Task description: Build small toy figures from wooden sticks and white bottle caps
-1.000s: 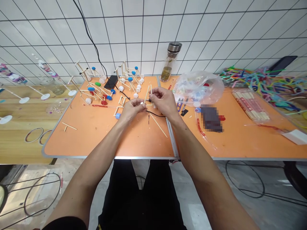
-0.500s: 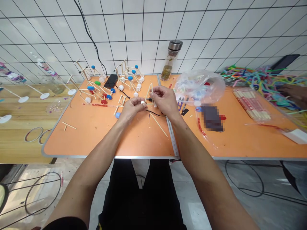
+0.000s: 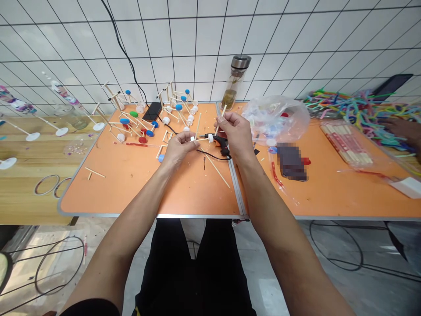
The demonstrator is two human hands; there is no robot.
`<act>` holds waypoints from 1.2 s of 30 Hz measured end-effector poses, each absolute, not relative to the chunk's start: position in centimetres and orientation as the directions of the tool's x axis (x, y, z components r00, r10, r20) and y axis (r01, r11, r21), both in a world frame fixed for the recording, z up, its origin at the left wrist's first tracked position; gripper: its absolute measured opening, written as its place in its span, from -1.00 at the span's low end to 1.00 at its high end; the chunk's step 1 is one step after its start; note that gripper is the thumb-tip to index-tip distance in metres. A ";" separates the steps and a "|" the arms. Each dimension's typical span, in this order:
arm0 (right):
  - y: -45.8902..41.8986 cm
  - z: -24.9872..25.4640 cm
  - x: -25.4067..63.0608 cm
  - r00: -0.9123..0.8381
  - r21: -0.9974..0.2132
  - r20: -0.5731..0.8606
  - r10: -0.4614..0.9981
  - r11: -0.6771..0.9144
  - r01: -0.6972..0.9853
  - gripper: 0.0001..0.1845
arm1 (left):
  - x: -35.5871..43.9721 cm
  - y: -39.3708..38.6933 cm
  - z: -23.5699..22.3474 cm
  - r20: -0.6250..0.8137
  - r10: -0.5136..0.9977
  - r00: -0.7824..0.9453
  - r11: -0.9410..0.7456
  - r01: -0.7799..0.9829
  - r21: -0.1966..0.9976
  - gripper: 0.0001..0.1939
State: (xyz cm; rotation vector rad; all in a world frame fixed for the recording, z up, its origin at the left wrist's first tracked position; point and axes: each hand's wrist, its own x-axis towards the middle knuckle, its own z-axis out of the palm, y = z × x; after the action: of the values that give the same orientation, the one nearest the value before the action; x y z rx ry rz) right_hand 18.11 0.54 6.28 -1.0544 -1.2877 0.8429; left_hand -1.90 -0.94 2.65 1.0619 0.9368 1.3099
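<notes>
My left hand (image 3: 180,149) pinches a small frame of wooden sticks (image 3: 198,125) with white caps (image 3: 211,138) on it; one stick of it points upward. My right hand (image 3: 234,131), a short way to the right, has its fingertips closed on a loose wooden stick (image 3: 224,111), held aslant and apart from the frame. Between and below the hands lies a black glue gun (image 3: 224,147) with its cord, partly hidden by my right hand. A long thin stick (image 3: 219,171) rests on the orange table (image 3: 190,197).
Stick-built models with coloured caps (image 3: 131,118) and a phone (image 3: 151,111) stand at the back left. Behind are a glass bottle (image 3: 229,94) and a plastic bag (image 3: 279,116). Packed sticks (image 3: 345,142) and pipe cleaners (image 3: 345,105) lie right, near another person's hand (image 3: 401,131).
My right hand has moved right, away from my left hand, with the stick tilting in its fingers. The glue gun and the frame's right cap now show between the hands.
</notes>
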 end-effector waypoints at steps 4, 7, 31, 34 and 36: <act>0.6 6.2 18.6 0.070 -0.968 0.243 0.967 0.238 0.075 -0.64 | -2.1 -0.6 2.5 0.080 0.997 -0.007 -0.079 -0.274 0.959 -0.54; 0.4 6.2 18.4 -0.001 -0.978 0.195 0.981 0.195 0.078 -0.65 | -2.2 -0.6 2.6 0.124 0.992 -0.038 -0.130 -0.237 0.963 -0.55; 0.6 5.8 17.6 0.103 -0.923 0.355 0.929 0.331 0.198 -0.69 | -1.9 -1.3 3.6 0.282 0.959 -0.034 -0.280 -0.270 0.921 -0.49; 0.2 6.4 17.4 0.066 -0.941 0.319 0.945 0.308 0.141 -0.72 | -2.0 -1.3 3.7 0.301 0.953 -0.034 -0.299 -0.264 0.917 -0.51; -0.2 6.8 17.3 0.028 -0.939 0.324 0.946 0.318 0.134 -0.59 | -2.1 -1.2 3.8 0.329 0.944 -0.041 -0.328 -0.245 0.912 -0.53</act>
State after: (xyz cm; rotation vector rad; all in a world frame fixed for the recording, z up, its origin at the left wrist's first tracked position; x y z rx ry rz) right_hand 17.32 -0.25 6.81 -1.0748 -1.4018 0.8657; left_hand -2.10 -1.25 3.75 1.2526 0.8390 1.5582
